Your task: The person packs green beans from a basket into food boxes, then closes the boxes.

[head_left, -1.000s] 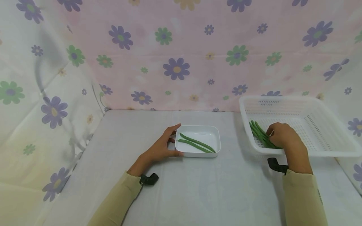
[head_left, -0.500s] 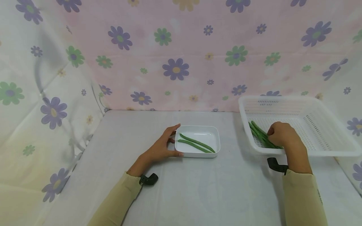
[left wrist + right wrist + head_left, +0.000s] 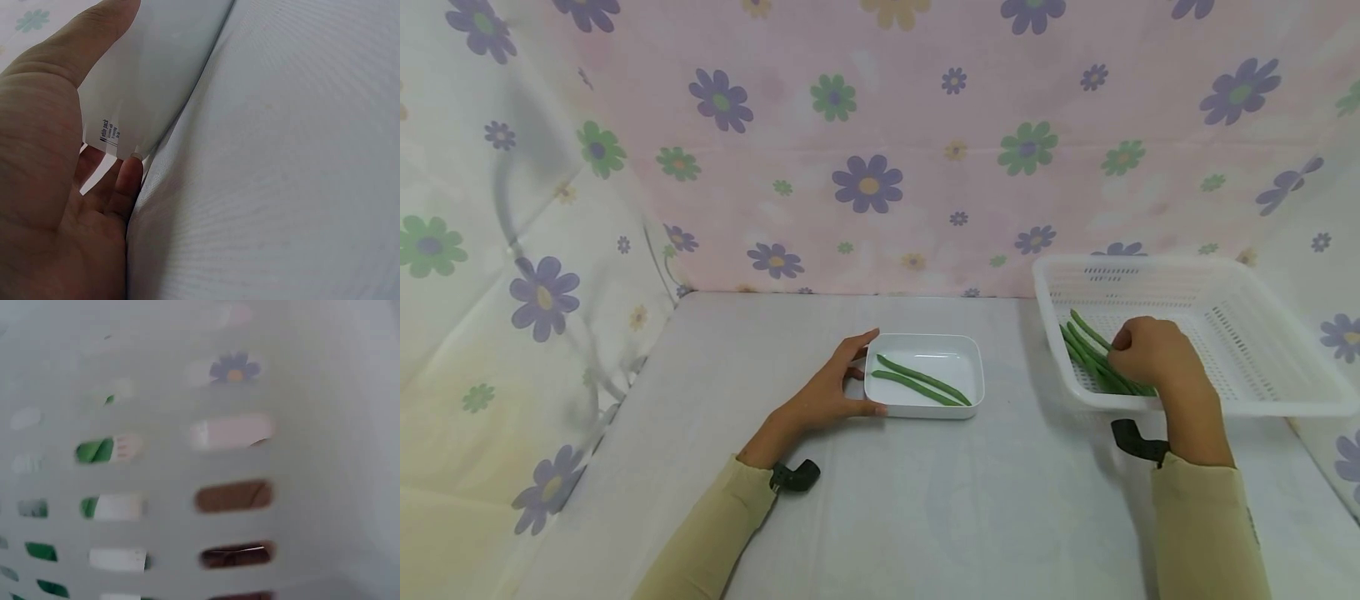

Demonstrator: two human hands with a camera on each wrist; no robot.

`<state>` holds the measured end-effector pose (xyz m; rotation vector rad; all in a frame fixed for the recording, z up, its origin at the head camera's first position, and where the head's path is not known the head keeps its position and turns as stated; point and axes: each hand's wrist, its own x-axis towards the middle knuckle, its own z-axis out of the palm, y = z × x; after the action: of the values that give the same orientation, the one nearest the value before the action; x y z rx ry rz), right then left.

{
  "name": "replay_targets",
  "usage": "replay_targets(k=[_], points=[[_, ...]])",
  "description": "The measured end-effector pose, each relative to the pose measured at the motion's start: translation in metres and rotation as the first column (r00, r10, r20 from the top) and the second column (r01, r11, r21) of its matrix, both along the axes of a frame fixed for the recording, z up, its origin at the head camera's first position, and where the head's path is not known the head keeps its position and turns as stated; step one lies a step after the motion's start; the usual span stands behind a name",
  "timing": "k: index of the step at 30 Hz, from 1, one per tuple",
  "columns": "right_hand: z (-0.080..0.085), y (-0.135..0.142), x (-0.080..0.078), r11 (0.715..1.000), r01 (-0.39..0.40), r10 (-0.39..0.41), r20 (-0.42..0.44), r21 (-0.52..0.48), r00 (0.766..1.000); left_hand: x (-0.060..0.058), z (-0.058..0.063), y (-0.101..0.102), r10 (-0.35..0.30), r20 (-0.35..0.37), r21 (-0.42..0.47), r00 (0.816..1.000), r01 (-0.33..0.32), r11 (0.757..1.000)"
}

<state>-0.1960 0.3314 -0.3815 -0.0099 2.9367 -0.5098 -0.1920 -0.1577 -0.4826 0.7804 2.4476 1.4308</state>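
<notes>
At the table's middle, my left hand (image 3: 827, 392) grips the left end of a shallow white dish (image 3: 951, 348), thumb at its front side and fingers toward the back. Two green beans (image 3: 925, 383) lie slantwise in the dish. In the left wrist view, the dish's outer wall (image 3: 150, 75) carries small dark print beside my thumb. Over at the right, my right hand (image 3: 1161, 354) reaches into a white slotted basket (image 3: 1285, 333) and pinches a green bean (image 3: 1088, 327), raised apart from the bunch of beans (image 3: 1093, 365) below. Its fingertips are partly hidden.
The basket's wall (image 3: 325, 462) fills the right wrist view, with bits of green and of the hand showing through its slots. White cloth (image 3: 925, 500) covers the table. A flowered curtain (image 3: 917, 108) hangs behind and along both sides.
My right hand has risen slightly in the basket, and one bean now stands out from the bunch at its fingertips. The left hand and the dish have stayed put.
</notes>
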Motion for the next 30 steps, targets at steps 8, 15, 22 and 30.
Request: replay_targets(k=[8, 15, 22, 30], points=[[0.012, -0.012, 0.008, 0.999, -0.01, 0.005, -0.117, -0.042, 0.993, 0.001, 0.003, 0.0, 0.0, -0.005, -0.012, 1.0, 0.0, 1.0], [0.023, -0.023, 0.014, 0.998, -0.032, 0.023, -0.179, -0.046, 0.984, 0.001, 0.002, 0.0, -0.005, -0.005, -0.007, 1.0, 0.005, 1.0], [0.038, -0.039, 0.023, 0.995, -0.063, 0.042, -0.245, -0.076, 0.969, 0.001, 0.0, 0.0, -0.007, -0.008, 0.003, 1.0, 0.007, 1.0], [0.043, -0.06, 0.031, 0.986, -0.125, 0.082, -0.323, -0.114, 0.943, 0.0, -0.002, 0.0, -0.006, -0.002, 0.034, 1.0, 0.006, 0.999]])
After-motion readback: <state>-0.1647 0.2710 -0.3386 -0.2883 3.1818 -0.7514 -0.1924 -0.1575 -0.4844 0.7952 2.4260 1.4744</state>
